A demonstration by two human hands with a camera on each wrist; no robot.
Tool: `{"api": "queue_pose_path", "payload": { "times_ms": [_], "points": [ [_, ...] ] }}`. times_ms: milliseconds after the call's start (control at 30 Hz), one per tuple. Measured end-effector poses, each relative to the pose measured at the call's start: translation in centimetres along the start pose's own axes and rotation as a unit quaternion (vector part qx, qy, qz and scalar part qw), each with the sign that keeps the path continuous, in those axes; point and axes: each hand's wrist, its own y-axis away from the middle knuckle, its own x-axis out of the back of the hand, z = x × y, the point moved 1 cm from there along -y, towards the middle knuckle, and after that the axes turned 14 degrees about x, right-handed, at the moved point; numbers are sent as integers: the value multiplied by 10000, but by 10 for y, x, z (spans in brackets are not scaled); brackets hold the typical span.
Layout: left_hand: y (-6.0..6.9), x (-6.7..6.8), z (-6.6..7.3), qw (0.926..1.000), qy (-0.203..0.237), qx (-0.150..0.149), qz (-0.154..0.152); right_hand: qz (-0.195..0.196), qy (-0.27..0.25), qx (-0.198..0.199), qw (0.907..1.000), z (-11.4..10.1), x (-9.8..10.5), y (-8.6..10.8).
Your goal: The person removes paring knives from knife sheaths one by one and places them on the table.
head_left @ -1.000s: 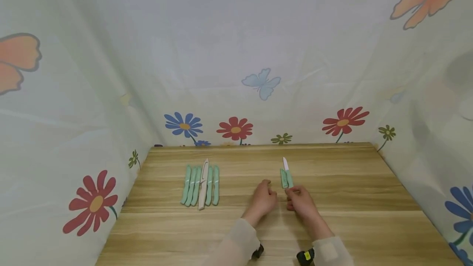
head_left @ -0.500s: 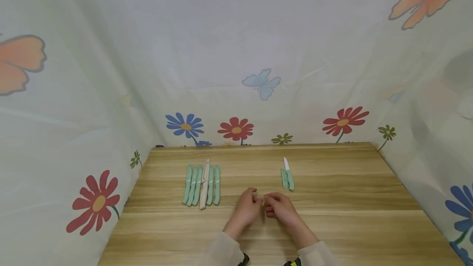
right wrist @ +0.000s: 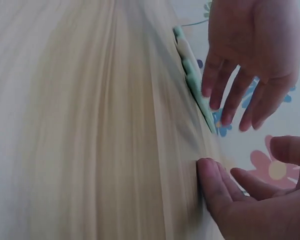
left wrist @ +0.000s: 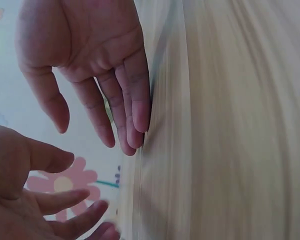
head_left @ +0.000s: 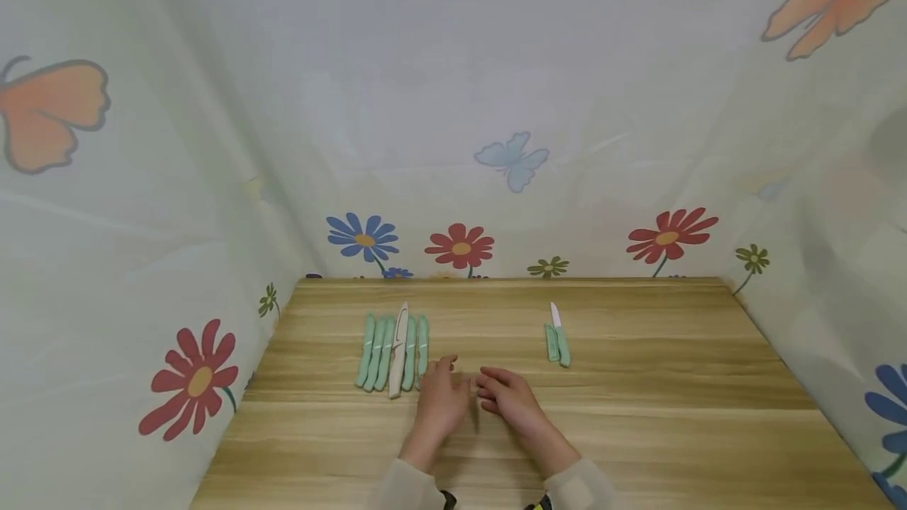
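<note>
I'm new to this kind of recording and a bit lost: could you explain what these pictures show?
There is no machine here, just a person's bare left hand and right hand. The head picture comes from a camera worn on the head, looking forward and down. The other two come from cameras on the wrists, so the wooden table looks tipped on its side.

Towards the person's left lies a row of five green knives, apparently sheathed, with one beige knife among them. Towards the right lie a small knife with its blade bare and a green sheath beside it.

The hands face each other, and nothing shows in their grasp.
</note>
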Motion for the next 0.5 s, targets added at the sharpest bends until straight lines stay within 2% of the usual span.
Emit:
{"api": "queue_pose_path", "payload": {
  "times_ms": [133, 333, 500],
  "points": [
    [0, 9, -6, 9990, 31, 172, 404, -240, -213, 31, 9995, -2, -11, -1],
    [-2, 16, -13, 9986, 196, 179, 463, -658, -647, 52, 9957, -3, -29, -5],
    [-4, 16, -17, 9983, 151, 105, 560, -728, -1110, 51, 9911, 2, -40, -9]
  ]
}}
